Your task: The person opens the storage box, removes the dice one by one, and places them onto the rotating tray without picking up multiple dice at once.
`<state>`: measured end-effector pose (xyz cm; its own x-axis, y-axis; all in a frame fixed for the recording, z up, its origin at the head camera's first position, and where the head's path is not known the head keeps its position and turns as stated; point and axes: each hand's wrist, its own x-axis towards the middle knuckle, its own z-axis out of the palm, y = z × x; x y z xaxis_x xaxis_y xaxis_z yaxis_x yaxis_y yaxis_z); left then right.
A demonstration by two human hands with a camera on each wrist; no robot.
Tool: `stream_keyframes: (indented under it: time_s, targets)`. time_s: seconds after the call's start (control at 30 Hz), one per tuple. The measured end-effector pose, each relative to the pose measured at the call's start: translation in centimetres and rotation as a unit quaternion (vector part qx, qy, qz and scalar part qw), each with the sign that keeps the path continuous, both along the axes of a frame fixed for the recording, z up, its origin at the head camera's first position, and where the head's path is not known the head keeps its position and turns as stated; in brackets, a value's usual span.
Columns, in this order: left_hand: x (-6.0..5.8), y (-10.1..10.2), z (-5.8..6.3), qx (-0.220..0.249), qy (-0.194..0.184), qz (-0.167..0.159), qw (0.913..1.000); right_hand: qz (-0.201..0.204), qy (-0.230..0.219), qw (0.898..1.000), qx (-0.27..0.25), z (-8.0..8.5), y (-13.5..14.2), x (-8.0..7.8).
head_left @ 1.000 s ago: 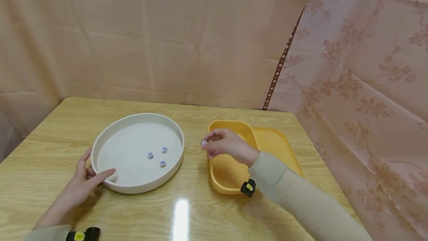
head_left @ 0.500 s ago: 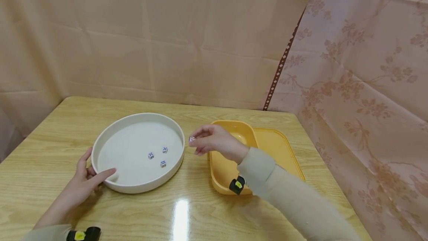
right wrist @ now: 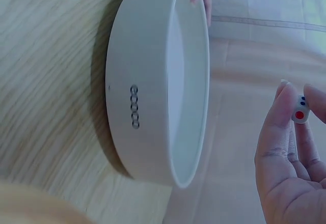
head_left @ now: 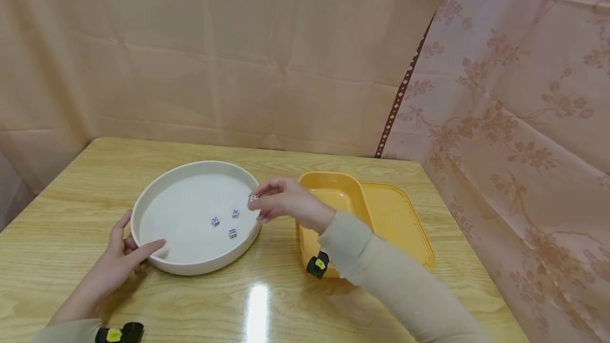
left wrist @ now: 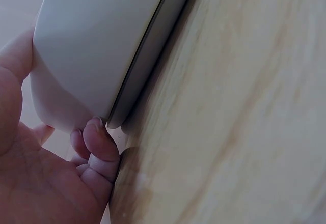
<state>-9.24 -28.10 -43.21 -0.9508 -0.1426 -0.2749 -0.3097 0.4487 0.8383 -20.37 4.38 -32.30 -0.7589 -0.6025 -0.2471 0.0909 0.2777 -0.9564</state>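
My right hand (head_left: 293, 202) pinches a white die (right wrist: 300, 111) between thumb and fingertips, above the right rim of a round white tray (head_left: 167, 195). A red pip and dark pips show on this die in the right wrist view. My left hand (head_left: 114, 266) grips the tray's near-left rim, its thumb over the inner side and fingers against the outer wall (left wrist: 91, 46). On the tray floor lie three dice with blue pips: one to the left (head_left: 215, 222), one behind (head_left: 235, 214) and one nearer me (head_left: 232, 233).
A yellow rectangular container (head_left: 333, 178) stands right of the tray, partly hidden under my right forearm. Beside it lies a flat yellow lid (head_left: 400, 221). All rest on a wooden table (head_left: 190, 306), with beige and floral curtains (head_left: 514, 94) behind and to the right.
My right hand has moved left with the die, from over the yellow container to the tray's right rim. The left hand and the three dice in the tray have stayed put.
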Motion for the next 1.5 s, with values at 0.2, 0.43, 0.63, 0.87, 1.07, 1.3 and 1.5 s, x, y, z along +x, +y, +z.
stream_keyframes:
  time_s: [0.2,0.43,0.63,0.87,1.07,1.3,1.5]
  targets:
    - [0.0,0.2,0.0,-0.001,0.006,-0.001,1.0,0.002,-0.014,1.0,-0.016,-0.3,-1.2,0.6]
    - [-0.2,0.2,0.2,0.001,-0.004,-0.004,1.0,0.013,-0.024,0.999,-0.018,-1.3,-2.6,1.2]
    - [-0.3,0.3,0.4,0.008,-0.007,-0.004,0.9999,0.01,-0.027,0.999,-0.02,-2.1,-3.4,1.5]
    - [-0.3,0.4,0.5,0.009,-0.006,-0.001,0.9999,0.005,-0.036,0.999,-0.035,-3.1,-4.4,1.8]
    - [-0.4,0.3,0.4,0.008,-0.005,-0.002,1.0,0.009,-0.039,0.998,-0.051,-4.2,-5.3,2.1]
    - [-0.2,0.1,0.2,-0.002,0.001,-0.002,1.0,-0.008,-0.04,0.998,-0.037,-4.9,-6.1,2.2]
    - [-0.2,0.0,0.1,0.001,-0.005,-0.002,1.0,-0.018,-0.043,0.999,-0.026,-5.6,-6.4,2.0]
